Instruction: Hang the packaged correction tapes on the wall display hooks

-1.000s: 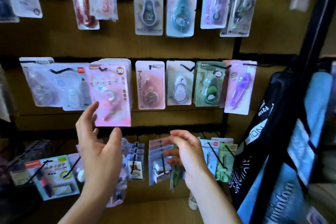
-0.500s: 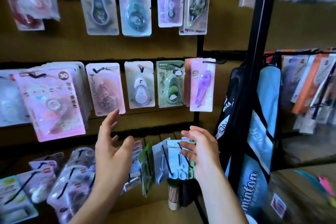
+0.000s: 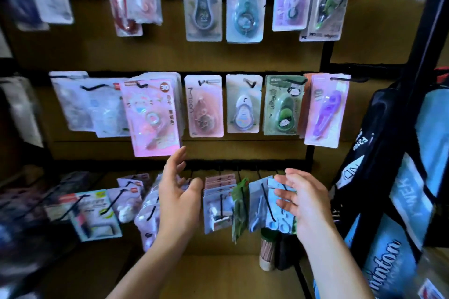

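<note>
Both hands are raised in front of a brown wall display crossed by black rails, and neither holds anything. The left hand has its fingers spread and loosely extended, fingertips reaching up just under the bottom edge of a large pink correction tape pack marked "30" that hangs at the front of a stack on the middle row; whether they touch it cannot be told. The right hand is open too, fingers relaxed and slightly bent, just in front of the light blue packs on the bottom row — contact there is also unclear. The packaged correction tapes hang on black hooks in three rows. On the middle row, to the right of the pink pack, come a peach pack, a white one with a small rounded dispenser, a green pack and a lilac pack with a purple dispenser. The top row carries a grey pack, a teal teardrop one and others, blurred further left. On the bottom row a green pack hangs edge-on between a pink-topped stack and the blue ones. At the right a dark and blue bag hangs beside a black upright post.
</note>
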A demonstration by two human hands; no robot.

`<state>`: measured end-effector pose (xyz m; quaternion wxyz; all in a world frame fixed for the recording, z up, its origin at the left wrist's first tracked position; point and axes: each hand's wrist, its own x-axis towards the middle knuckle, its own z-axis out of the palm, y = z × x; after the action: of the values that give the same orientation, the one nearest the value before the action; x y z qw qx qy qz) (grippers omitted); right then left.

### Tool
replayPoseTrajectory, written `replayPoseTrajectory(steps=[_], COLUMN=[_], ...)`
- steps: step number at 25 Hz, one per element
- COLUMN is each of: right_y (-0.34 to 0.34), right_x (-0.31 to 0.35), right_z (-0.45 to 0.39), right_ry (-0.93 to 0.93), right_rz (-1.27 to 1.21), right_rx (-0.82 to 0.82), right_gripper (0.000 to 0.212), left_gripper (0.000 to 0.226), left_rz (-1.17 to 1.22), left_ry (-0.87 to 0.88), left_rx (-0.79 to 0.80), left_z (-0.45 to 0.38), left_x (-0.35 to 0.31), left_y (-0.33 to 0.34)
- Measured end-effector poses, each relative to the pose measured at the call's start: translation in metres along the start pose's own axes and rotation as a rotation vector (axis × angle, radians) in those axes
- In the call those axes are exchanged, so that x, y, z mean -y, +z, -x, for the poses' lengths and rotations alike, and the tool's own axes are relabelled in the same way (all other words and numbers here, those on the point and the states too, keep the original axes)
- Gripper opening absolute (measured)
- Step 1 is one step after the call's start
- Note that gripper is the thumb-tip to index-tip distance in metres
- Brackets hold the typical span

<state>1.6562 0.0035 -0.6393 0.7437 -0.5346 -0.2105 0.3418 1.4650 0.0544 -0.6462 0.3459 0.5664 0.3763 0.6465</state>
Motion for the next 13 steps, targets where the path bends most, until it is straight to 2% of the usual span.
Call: replayPoseTrajectory(steps=[5, 7, 10, 13], right_y=[0.034, 0.033, 0.016, -0.007], right_x=[-0.009, -0.002, 0.017, 0.029], right_z=[0.021, 0.016, -0.006, -0.033], right_ry=[-0.048, -0.081, -0.167, -0.351], right_rz=[0.115, 0.073, 0.013, 0.063], right_rx=[0.143, 0.107, -0.035, -0.133], right_gripper=[0.013, 0.014, 0.018, 0.027], left_gripper=[0.066, 0.067, 0.066, 0.064], left_rz=[0.003, -0.007, -0.003, -0.026], left_ry=[0.019, 0.024, 0.072, 0.137], left_rx=[0.024, 0.095, 0.237, 0.356], left_z=[0.001, 0.004, 0.001, -0.001], left_x=[-0.009, -0.012, -0.021, -0.027], left_y=[-0.023, -0.017, 0.012, 0.054])
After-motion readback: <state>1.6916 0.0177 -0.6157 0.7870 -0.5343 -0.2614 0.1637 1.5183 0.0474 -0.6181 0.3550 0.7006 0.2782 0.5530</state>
